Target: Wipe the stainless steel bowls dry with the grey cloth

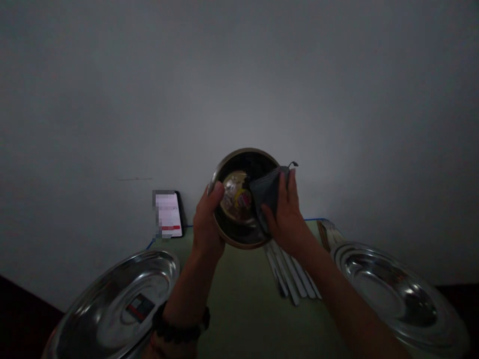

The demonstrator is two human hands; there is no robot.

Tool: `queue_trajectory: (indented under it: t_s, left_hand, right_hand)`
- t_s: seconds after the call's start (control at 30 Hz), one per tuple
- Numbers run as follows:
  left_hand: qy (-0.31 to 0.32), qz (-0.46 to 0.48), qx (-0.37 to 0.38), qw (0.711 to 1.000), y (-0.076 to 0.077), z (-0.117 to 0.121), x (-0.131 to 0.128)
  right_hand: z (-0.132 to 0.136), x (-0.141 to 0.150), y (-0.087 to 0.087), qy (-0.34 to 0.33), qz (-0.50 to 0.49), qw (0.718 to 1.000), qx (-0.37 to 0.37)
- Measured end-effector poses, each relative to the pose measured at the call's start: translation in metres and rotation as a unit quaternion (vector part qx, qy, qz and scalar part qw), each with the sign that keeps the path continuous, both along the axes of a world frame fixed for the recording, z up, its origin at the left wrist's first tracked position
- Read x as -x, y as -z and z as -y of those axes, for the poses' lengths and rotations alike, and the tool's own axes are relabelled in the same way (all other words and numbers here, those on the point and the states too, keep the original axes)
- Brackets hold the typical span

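Observation:
A shiny metal bowl is held up above the table, tilted so that its inside faces me. A round yellow and red sticker shows at its centre. My left hand grips the left rim, thumb on the inside and fingers behind. In my right hand is a grey cloth with a small loop at its corner. That hand presses the cloth against the bowl's right side, covering part of the rim.
A large oval metal dish with a dark label stands at left, another metal dish at right. Several table knives lie below the bowl; more cutlery lies at right. A phone leans on the wall behind the green table.

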State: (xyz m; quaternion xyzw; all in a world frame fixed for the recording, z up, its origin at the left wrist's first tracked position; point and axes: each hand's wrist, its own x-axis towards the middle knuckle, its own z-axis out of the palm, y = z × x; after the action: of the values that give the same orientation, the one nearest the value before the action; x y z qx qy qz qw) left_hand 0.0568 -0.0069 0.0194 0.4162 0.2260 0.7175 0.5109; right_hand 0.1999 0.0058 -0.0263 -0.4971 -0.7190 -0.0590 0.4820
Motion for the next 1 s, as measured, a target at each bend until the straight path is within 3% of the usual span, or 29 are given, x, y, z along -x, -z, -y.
queue_trajectory:
  t_s: [0.1, 0.27, 0.4, 0.53, 0.67, 0.77, 0.87, 1.0]
  left_hand:
    - [0.042, -0.02, 0.008, 0.999, 0.0, 0.0, 0.001]
    - [0.096, -0.039, 0.009, 0.995, 0.002, 0.001, 0.0]
    - [0.157, -0.088, 0.003, 0.984, 0.004, 0.002, 0.004]
    - [0.209, -0.163, 0.017, 0.964, 0.004, 0.002, 0.019]
    - [0.262, -0.217, 0.037, 0.94, 0.003, 0.002, 0.032]
    - [0.289, -0.238, 0.049, 0.926, 0.005, -0.001, 0.031]
    - [0.257, -0.225, 0.044, 0.939, 0.009, -0.006, 0.024]
    - [0.128, -0.138, -0.043, 0.981, 0.013, -0.006, 0.01]
  right_hand:
    - [-0.008, -0.007, 0.0, -0.003, -0.081, 0.997, -0.015]
    - [-0.005, -0.023, -0.01, 0.081, -0.138, 0.986, 0.037]
    - [0.003, -0.035, -0.019, 0.129, -0.088, 0.986, 0.066]
    - [0.009, -0.033, -0.021, 0.136, -0.021, 0.989, 0.052]
    - [0.012, -0.021, -0.018, 0.107, 0.033, 0.994, 0.013]
    - [0.01, -0.017, -0.015, 0.059, 0.047, 0.997, 0.03]
    - [0.003, -0.022, -0.01, 0.032, -0.008, 0.999, 0.033]
    - [-0.01, -0.033, -0.005, 0.077, -0.173, 0.982, 0.023]
